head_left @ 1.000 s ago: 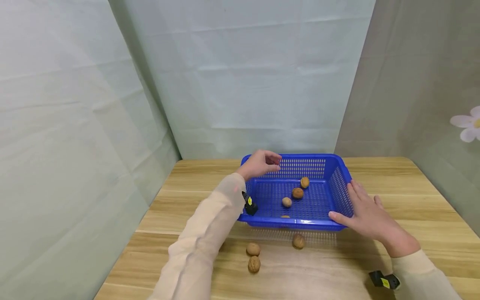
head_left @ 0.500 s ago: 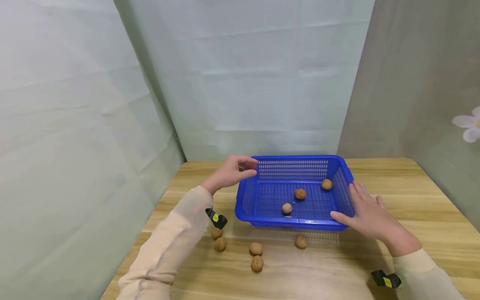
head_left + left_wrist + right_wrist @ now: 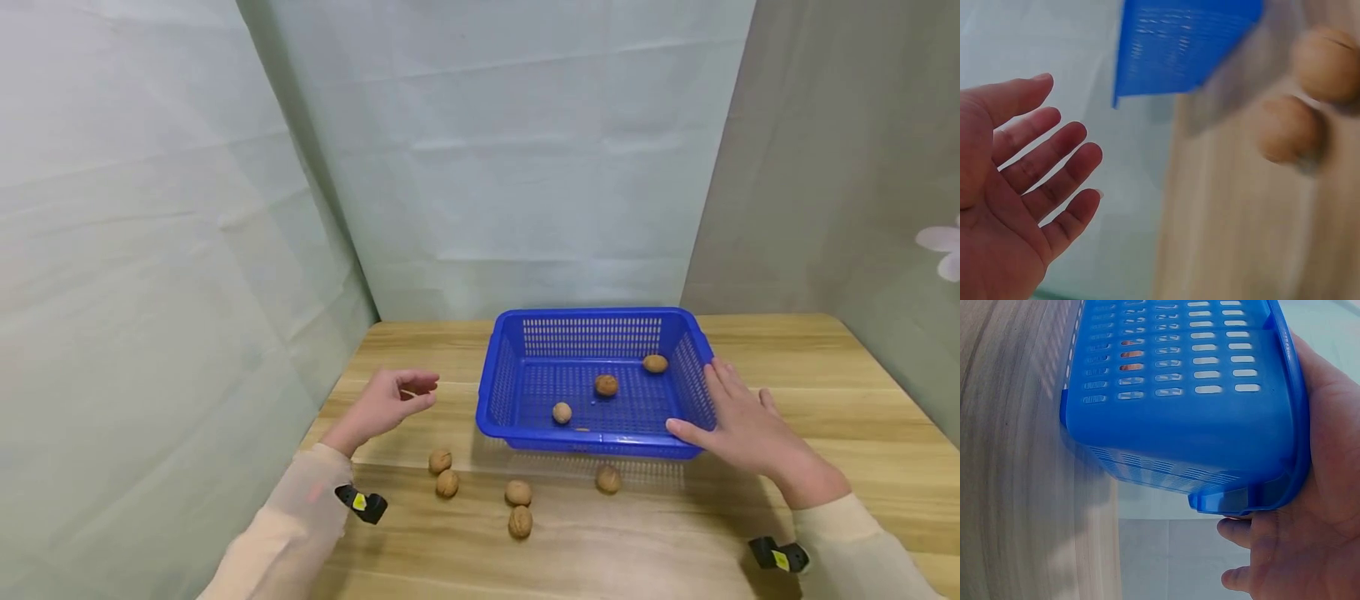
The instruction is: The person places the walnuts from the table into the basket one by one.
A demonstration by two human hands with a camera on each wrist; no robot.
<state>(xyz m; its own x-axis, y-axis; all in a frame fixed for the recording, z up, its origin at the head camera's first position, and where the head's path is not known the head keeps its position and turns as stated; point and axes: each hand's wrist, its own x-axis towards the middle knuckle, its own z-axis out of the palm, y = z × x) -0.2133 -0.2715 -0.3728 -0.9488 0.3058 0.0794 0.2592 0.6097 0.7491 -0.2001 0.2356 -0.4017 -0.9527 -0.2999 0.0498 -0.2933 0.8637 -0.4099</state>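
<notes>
A blue plastic basket [image 3: 600,437] with slotted walls stands on the wooden table. My right hand [image 3: 750,425] rests against its right end, the fingers laid along the rim and the thumb over the front right corner. In the right wrist view the palm [image 3: 1329,506] lies against the basket's outer rim [image 3: 1300,425]. Inside the basket lie several walnuts [image 3: 606,385], one partly hidden by the front wall. Left of the basket, my left hand [image 3: 382,404] hovers with nothing in it, its fingers loosely spread. Two walnuts [image 3: 447,483] lie on the table just in front of that hand.
Two more walnuts [image 3: 520,522] lie close together at the front middle of the table [image 3: 637,550]. Another walnut [image 3: 608,478] sits before the basket's front wall. Pale cloth [image 3: 525,167] hangs behind the table and along both sides.
My left hand has moved from over the basket to the left and nearer, uncovering two walnuts. A walnut in the basket has rolled toward the right wall. The right hand stays on the rim.
</notes>
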